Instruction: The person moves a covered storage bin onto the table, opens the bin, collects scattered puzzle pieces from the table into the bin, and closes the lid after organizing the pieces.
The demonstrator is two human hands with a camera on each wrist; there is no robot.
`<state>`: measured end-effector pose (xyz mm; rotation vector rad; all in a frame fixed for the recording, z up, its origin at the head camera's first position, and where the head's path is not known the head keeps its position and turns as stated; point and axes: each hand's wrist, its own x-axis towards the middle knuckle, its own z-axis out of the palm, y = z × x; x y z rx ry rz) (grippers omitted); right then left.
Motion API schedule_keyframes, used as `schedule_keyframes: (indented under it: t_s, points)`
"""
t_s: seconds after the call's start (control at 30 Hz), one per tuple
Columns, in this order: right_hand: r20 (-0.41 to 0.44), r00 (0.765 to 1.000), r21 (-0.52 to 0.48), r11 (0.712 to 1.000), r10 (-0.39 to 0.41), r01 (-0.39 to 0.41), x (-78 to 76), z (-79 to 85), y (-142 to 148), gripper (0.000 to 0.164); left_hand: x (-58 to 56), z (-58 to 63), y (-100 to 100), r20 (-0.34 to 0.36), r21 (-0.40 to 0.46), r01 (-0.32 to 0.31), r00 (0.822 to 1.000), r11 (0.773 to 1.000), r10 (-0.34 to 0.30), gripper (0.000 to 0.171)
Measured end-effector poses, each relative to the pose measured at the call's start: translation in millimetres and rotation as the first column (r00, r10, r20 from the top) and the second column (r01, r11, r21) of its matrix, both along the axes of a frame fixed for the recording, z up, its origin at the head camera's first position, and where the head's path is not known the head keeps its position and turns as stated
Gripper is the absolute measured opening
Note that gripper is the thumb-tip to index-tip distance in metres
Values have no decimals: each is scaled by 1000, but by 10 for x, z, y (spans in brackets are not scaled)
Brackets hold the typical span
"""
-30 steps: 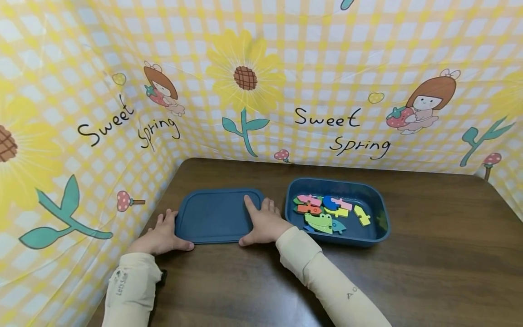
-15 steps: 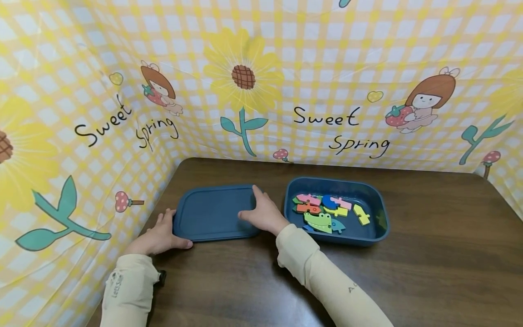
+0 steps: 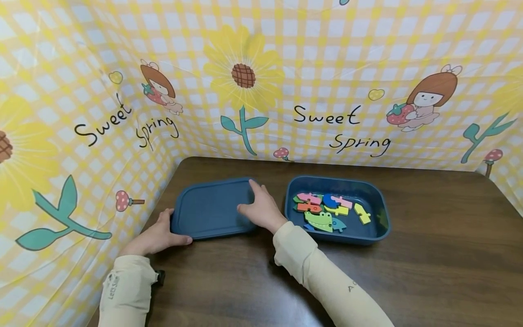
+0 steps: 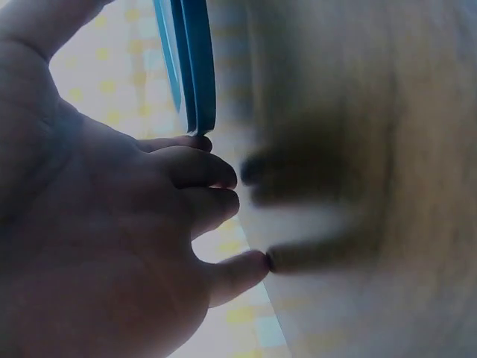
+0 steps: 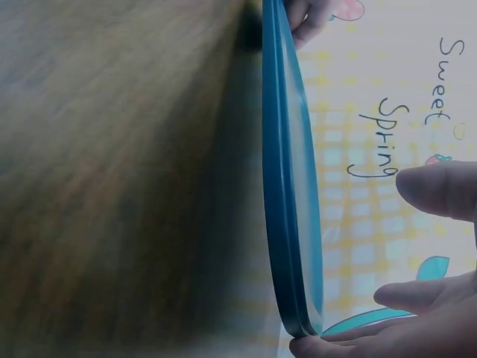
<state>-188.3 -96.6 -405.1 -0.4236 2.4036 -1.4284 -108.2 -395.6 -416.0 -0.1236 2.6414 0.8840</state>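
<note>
A dark blue rectangular lid point(image 3: 212, 209) is tilted on the left of the table, its right end raised, in the head view. My left hand point(image 3: 155, 236) grips its left end, thumb along the front corner and fingers at the left edge. At the right end, my right hand point(image 3: 265, 210) holds the edge with its fingers, the thumb over the top face. The right wrist view shows the lid's rim point(image 5: 287, 224) standing off the tabletop, with fingertips point(image 5: 313, 347) at its end. Fingers under the lid are partly hidden.
Right of the lid stands a dark blue box point(image 3: 377, 227) without a cover. Several colourful puzzle pieces lie in it, among them a green crocodile piece point(image 3: 318, 221) and a yellow piece point(image 3: 362, 213). A patterned cloth point(image 3: 327, 54) walls the wooden table point(image 3: 229, 281) behind and left.
My right hand has shifted from resting beside the lid to holding its right edge. The lid's right end has risen and swung toward the back; the left hand stays at the left end.
</note>
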Motion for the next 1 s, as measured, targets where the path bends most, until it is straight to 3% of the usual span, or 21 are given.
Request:
schedule_keyframes:
  t_s: [0.37, 0.63, 1.0]
  points:
    - [-34, 996, -75, 994, -79, 77, -5, 231, 104, 69, -64, 123, 145, -32, 56, -22, 999, 998, 23, 121]
    - [-52, 993, -123, 987, -107, 100, 15, 433, 222, 67, -106, 238, 250, -139, 86, -17, 990, 996, 29, 108]
    - [-116, 978, -126, 979, -173, 158, 5, 652, 502, 65, -129, 372, 486, -197, 116, 28, 980, 993, -5, 108]
